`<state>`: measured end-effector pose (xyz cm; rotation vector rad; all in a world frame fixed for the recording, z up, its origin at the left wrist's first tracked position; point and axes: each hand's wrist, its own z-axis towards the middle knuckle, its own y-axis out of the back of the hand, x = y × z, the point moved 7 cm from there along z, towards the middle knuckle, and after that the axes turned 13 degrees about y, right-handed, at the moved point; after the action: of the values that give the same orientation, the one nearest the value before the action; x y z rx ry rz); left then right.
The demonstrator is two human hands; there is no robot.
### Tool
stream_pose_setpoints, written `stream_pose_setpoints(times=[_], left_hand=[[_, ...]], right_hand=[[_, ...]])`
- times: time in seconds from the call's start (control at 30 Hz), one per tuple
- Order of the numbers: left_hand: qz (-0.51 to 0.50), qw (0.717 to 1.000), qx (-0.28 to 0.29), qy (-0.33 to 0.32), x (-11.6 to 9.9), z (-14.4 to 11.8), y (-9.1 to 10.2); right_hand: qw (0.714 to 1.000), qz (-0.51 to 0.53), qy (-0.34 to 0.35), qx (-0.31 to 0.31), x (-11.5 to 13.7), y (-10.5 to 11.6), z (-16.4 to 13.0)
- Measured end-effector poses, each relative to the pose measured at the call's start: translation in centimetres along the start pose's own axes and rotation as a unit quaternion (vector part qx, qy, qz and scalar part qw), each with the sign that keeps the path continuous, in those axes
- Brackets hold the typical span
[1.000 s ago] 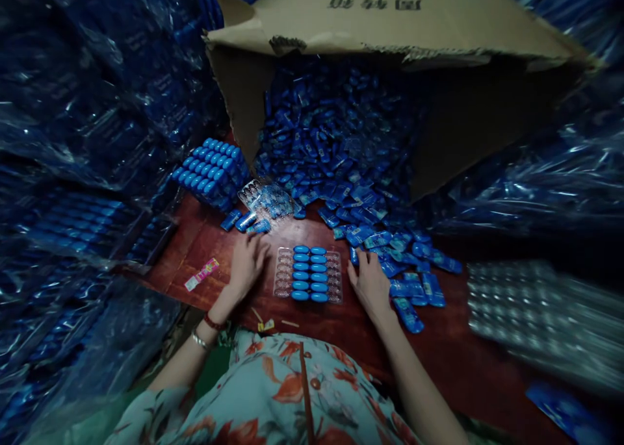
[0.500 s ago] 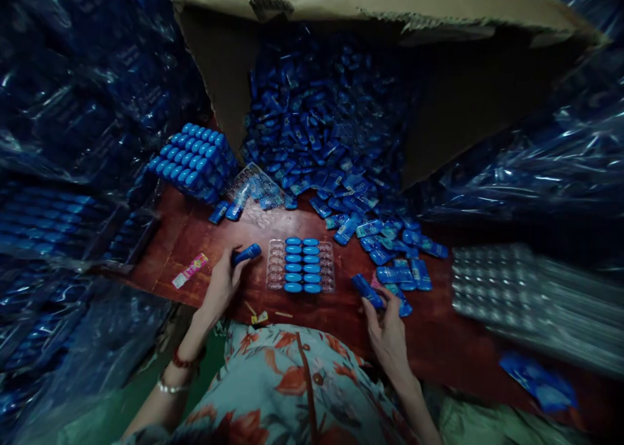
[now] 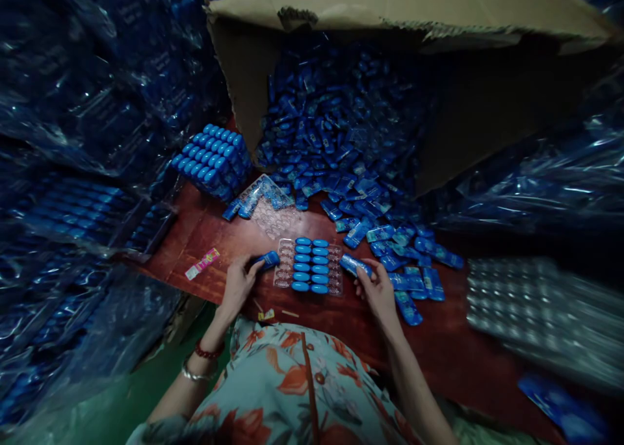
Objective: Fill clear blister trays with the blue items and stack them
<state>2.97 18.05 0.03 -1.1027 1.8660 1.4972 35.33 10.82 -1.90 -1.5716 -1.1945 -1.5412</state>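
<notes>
On the red counter (image 3: pixel 341 321), the left hand (image 3: pixel 237 286) pinches a blue packet (image 3: pixel 268 259) at the clear tray (image 3: pixel 308 275)'s left edge; the right hand (image 3: pixel 377 290) pinches another packet (image 3: pixel 354 264) at its right edge. Pressed in crooked, either could pop the seated rows loose, or the far pile (image 3: pixel 341 152) could slide onto the tray.

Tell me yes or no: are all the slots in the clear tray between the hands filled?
No: the clear tray has blue pieces only in its two middle columns; the outer columns are bare.
</notes>
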Motion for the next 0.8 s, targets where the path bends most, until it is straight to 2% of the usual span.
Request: stream_pose_setpoints(times=[0.07,0.13,0.2,0.33,0.4,0.47,0.53,0.63,0.7,0.8], left_hand=[[0.103,0.992,-0.033,-0.063,0.0,0.1,0.6],[0.164,0.979,-0.038,-0.112,-0.4,0.4,0.5],[0.189,0.972,0.004,-0.141,-1.0,0.9,-0.3],[0.208,0.95,0.155,-0.172,-2.3,1.6,-2.7],[0.211,0.941,0.192,-0.182,-2.9,1.7,-2.9],[0.21,0.94,0.197,-0.183,-3.3,1.8,-2.5],[0.179,0.954,0.166,-0.176,-3.8,2.0,-1.4],[0.064,0.984,0.087,-0.14,-4.6,2.5,0.6],[-0.015,0.992,0.054,-0.116,-4.8,2.7,0.9],[-0.051,0.989,0.045,-0.129,-5.4,2.9,-0.4]], right_hand=[[1.0,0.006,-0.011,-0.012,-0.8,0.1,-0.6],[1.0,0.009,-0.01,-0.019,-1.1,0.3,-0.9],[1.0,0.007,0.004,-0.019,-0.8,0.5,-0.9],[0.997,-0.035,0.06,-0.015,1.2,1.0,0.0],[0.992,-0.08,0.099,-0.002,2.6,0.8,0.9],[0.976,-0.143,0.164,0.014,4.3,0.2,1.9],[0.943,-0.213,0.251,0.048,5.9,-0.9,2.8],[0.873,-0.316,0.34,0.15,7.0,-3.3,3.3],[0.825,-0.392,0.349,0.211,6.9,-4.4,3.3],[0.753,-0.493,0.346,0.264,7.0,-5.4,3.4]])
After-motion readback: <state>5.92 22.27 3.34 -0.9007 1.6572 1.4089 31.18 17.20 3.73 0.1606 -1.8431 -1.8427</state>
